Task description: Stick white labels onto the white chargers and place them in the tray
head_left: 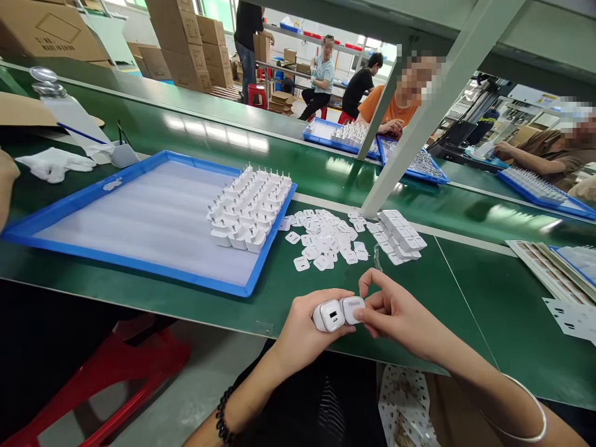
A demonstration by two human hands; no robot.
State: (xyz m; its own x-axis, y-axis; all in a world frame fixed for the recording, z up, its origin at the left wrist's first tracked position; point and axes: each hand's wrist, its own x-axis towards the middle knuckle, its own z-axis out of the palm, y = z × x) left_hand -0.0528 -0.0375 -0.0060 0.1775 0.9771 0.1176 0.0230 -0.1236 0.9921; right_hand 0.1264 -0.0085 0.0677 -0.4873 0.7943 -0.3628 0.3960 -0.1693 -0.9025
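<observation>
My left hand (302,326) is wrapped around a white charger (329,315) whose end face, with a dark port and a smaller slot, points up toward me. Right beside it is a second white block (352,309) with grey lettering on its face. My right hand (395,310) has its thumb on that block's right edge, index finger curled above; its other fingers are partly hidden. Beyond my hands lies a loose pile of small white plates (321,236), with a stack of white blocks (400,233) to its right.
A blue-rimmed tray (186,277) at left holds rows of white plug housings (251,208) with metal pins up. A slanted post (419,112) rises behind the stack. A white glove (56,162) lies far left. Co-workers sit across the line by more trays (412,162). Card sheets (542,273) lie right.
</observation>
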